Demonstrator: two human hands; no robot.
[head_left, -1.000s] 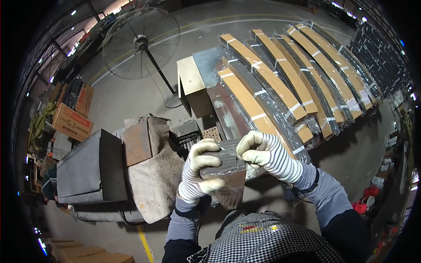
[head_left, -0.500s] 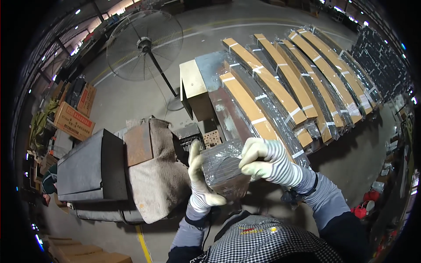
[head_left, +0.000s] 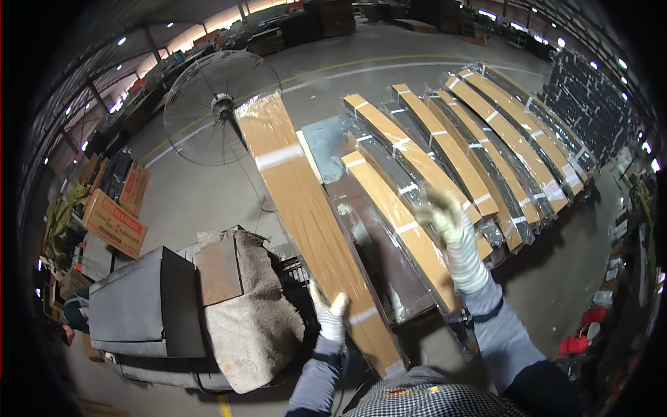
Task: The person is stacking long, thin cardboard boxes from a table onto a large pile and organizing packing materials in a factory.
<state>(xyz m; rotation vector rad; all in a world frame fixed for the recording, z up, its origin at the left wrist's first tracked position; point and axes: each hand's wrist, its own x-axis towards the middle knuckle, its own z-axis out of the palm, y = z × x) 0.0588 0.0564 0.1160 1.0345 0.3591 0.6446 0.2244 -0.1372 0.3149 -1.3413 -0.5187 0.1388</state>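
Observation:
A long package (head_left: 306, 215) of brown cardboard, wrapped in clear film with white bands, slants from near my chest toward the fan. My left hand (head_left: 331, 314), in a whitish knit glove, holds its left edge near the close end, thumb on top and fingers along the side. My right hand (head_left: 448, 226), gloved alike, is off this package, over a row of similar wrapped packages (head_left: 399, 149) at the right. Its fingers look apart and loosely bent, somewhat blurred, with nothing seen in them.
A dark metal box (head_left: 132, 306) and a rough cloth (head_left: 253, 333) with a rusty plate (head_left: 219, 271) are on the left. Beyond stands a large pedestal fan (head_left: 222, 108). Printed cartons (head_left: 114, 222) are stacked at far left; red objects (head_left: 577, 340) lie at right.
The package between my hands has swung from nearly end-on to lying lengthwise away from me. My right hand has let go of it and moved up and right.

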